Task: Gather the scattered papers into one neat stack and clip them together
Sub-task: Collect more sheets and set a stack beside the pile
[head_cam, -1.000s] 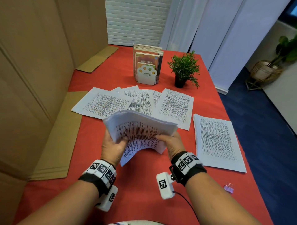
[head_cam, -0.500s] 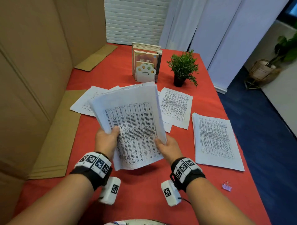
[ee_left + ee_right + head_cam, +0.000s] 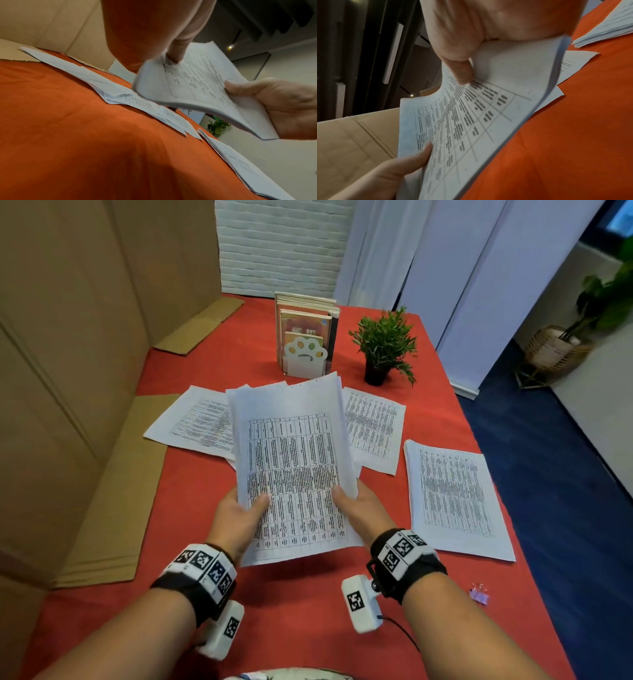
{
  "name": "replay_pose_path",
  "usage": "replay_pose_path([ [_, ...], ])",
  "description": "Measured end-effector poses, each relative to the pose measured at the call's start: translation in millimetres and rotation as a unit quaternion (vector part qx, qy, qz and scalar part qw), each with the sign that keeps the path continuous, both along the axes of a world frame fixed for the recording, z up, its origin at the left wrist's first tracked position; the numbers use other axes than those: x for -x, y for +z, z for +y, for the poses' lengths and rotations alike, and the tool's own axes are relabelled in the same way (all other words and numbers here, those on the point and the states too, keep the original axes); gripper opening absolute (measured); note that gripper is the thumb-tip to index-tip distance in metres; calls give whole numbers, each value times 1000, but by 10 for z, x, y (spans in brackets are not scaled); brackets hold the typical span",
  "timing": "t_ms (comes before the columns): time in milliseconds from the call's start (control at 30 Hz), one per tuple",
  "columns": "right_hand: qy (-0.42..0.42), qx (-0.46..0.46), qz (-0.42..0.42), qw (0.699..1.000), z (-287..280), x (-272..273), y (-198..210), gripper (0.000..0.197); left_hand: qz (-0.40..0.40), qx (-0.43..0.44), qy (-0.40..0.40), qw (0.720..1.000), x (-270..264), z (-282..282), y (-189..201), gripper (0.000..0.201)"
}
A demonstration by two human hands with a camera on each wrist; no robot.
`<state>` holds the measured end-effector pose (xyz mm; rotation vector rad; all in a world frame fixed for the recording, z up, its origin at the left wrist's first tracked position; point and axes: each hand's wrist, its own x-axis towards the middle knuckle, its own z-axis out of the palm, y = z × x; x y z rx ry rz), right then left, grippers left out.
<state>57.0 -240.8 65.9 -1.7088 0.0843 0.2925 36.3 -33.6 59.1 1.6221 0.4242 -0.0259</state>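
Nearest you, at the right edge of the red tablecloth (image 3: 294, 604), a small pink binder clip (image 3: 479, 594) lay by itself, seen only from the head view. Just beyond your wrists you held a sheaf of papers (image 3: 294, 474) off the cloth, its printed table facing you. Your left hand (image 3: 236, 518) gripped its left edge with the thumb on top, and your right hand (image 3: 364, 510) gripped the right edge the same way. The left wrist view showed what the head view hid: the sheaf's near edge sagged in a curve between your hands, and your right-hand fingers were curled beneath it. The right wrist view showed your right thumb pressed on the print. To the right lay a separate stack of papers (image 3: 452, 494) flat on the cloth. Farther off, loose sheets (image 3: 198, 422) lay overlapped, partly hidden behind the sheaf. At the far end stood a row of books (image 3: 308, 320) behind a paw-shaped bookend (image 3: 305, 357), with a small potted plant (image 3: 383, 344) to their right.
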Motion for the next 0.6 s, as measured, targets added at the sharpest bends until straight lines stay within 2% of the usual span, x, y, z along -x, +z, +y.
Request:
replay_pose_path([
  [67,-5,-6,0,1000,6,25,3,36,-6,-13,23,1000,-20,-9,29,18],
  [233,-46,-78,9,996,-23,39,-17,16,-36,-37,130,990,-75,-4,70,23],
  [367,-133,-171,35,976,33,43,-44,19,-41,-44,203,977,-69,-147,76,29],
  [433,-136,-192,50,971,44,63,-40,18,-32,-53,211,975,-42,-267,60,31],
  [500,-126,-168,65,976,43,90,-49,19,-32,-27,169,985,-42,-394,21,34],
  [567,-158,-112,71,978,-23,75,-130,20,-18,80,54,995,-65,-501,-30,38],
  [600,-194,-87,69,975,-99,55,-185,18,-1,137,-3,991,-79,-541,-62,40],
])
